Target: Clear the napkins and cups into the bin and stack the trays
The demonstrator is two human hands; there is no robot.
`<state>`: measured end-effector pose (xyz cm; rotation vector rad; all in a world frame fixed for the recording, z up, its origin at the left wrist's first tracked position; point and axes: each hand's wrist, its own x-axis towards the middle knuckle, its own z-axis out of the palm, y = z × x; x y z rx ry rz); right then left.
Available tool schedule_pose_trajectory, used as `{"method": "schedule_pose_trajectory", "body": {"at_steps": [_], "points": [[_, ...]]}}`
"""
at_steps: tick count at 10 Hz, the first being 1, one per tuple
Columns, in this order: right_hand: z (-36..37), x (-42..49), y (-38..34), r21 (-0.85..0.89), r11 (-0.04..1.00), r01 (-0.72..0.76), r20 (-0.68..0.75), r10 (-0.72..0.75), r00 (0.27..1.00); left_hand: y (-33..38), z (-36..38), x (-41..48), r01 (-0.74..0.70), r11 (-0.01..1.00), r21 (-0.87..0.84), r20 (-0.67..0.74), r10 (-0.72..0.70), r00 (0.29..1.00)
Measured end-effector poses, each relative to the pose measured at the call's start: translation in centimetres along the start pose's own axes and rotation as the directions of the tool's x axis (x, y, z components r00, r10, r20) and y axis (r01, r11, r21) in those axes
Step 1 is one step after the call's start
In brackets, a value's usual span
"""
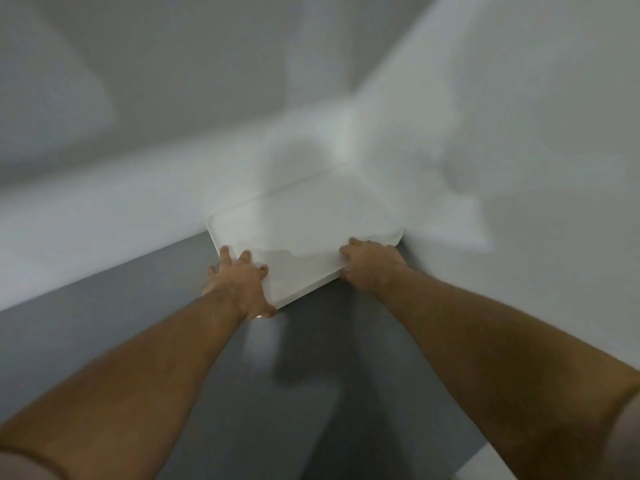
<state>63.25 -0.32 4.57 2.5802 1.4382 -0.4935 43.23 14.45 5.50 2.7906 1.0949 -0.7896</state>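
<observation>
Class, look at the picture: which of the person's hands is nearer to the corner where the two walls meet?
Right. The right hand grips the white tray at its front edge, toward the wall corner; the left hand grips its left end, farther out.

The tray [304, 233] lies on the surface [104, 323], in the far corner where the two walls [485, 133] meet.

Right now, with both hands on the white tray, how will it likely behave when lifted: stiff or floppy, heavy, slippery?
Probably stiff: the white tray looks flat though the left hand and right hand hold only its near side. Likely light, as it looks thin. Its smooth surface may be slippery, though the raised rim gives some grip.
</observation>
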Motion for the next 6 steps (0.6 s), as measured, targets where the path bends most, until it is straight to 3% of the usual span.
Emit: {"method": "schedule_pose_trajectory", "body": {"at_steps": [1,2,4,6], "points": [[-1.3,-2.8,0.0,-0.060,0.998,-0.018,0.069,0.022,0.997,0.5,-0.1,-1.2,-0.017,0.997,0.069,-0.001,0.017,1.000],[-2.7,-7.3,0.4,0.073,0.995,-0.075,-0.174,0.087,0.981,0.8,-1.0,-2.9,-0.077,0.993,0.085,-0.129,0.087,0.988],[-8.3,-19.3,0.9,0.144,0.963,-0.228,-0.463,0.270,0.844,0.2,-7.1,-9.2,-0.267,0.945,0.191,-0.443,0.326,0.835],[-16.7,-31.5,0.8,0.130,0.922,-0.366,-0.670,0.353,0.652,-0.4,-16.0,-18.9,-0.338,0.892,0.299,-0.623,0.451,0.639]]}}
